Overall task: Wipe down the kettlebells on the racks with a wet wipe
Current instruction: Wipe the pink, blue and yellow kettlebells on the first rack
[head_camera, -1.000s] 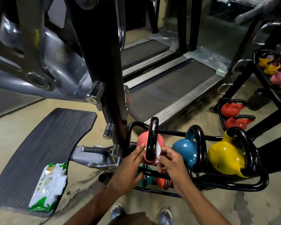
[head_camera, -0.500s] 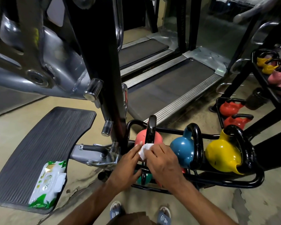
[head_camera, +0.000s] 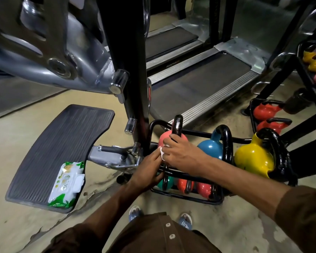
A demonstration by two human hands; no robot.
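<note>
The pink kettlebell (head_camera: 164,140) at the left end of the rack (head_camera: 195,133) is being wiped, the wet wipe (head_camera: 161,154) pinched in the right grip (head_camera: 181,155) and the left grip (head_camera: 148,168) rested straight-fingered alongside; the blue kettlebell (head_camera: 211,147) is judged next.

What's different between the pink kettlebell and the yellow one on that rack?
The pink kettlebell sits at the left end of the top row, the yellow kettlebell at the right end. The yellow kettlebell looks bigger than the pink one. The right hand holds a wipe against the pink one; no hand touches the yellow one. Both stand on the same rack.
</note>
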